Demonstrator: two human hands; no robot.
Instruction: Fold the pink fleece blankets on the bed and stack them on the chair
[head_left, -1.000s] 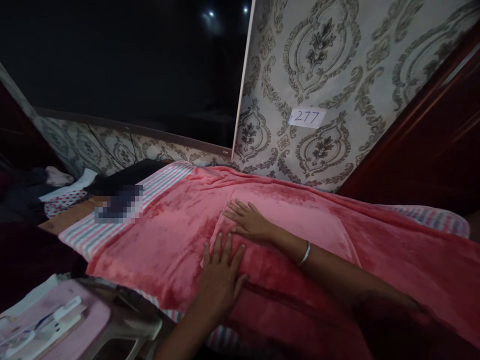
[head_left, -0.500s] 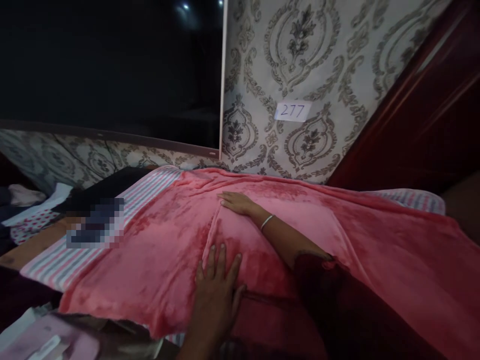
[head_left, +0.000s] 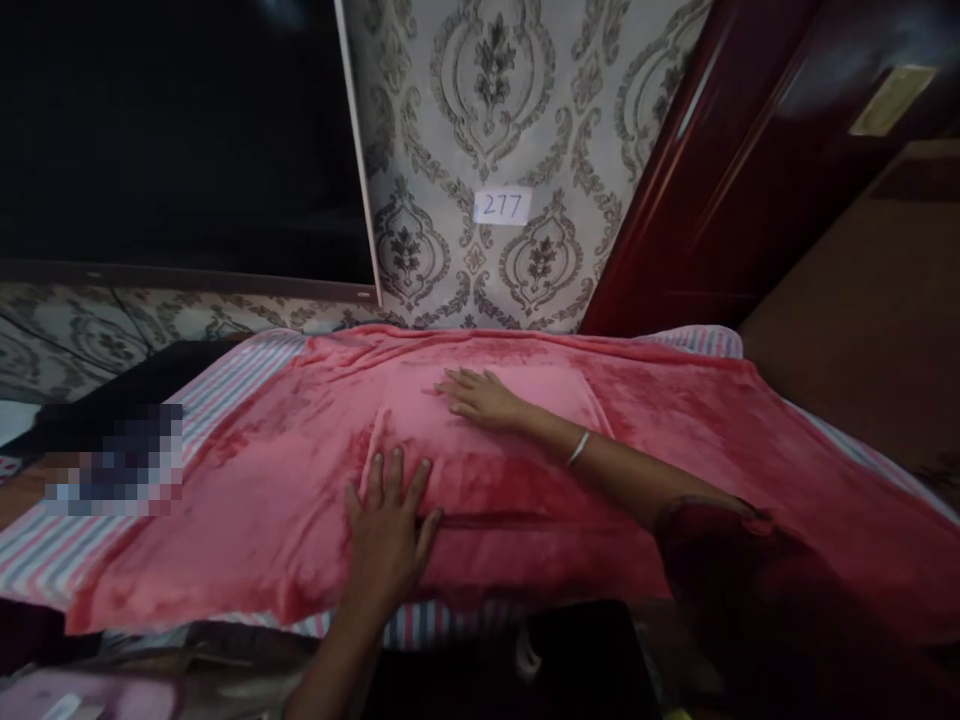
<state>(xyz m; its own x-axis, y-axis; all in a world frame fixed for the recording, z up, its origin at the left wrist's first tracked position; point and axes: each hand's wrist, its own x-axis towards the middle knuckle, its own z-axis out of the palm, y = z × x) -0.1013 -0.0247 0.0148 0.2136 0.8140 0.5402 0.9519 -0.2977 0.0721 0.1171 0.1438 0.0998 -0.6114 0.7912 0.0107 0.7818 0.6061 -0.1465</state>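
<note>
While left hand (head_left: pixel 384 540) and right hand (head_left: pixel 484 399) are lying spread on the pink cloth (head_left: pixel 495 485), it's looking soft, floppy, probably easiest edge-gripped.

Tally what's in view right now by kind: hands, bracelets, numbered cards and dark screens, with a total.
Hands: 2, the left hand and the right hand, both spread on the pink fleece
Bracelets: 1, a pale bracelet on the right wrist
Numbered cards: 1, the "277" card on the wallpaper
Dark screens: 1, the screen
Total: 5
</note>
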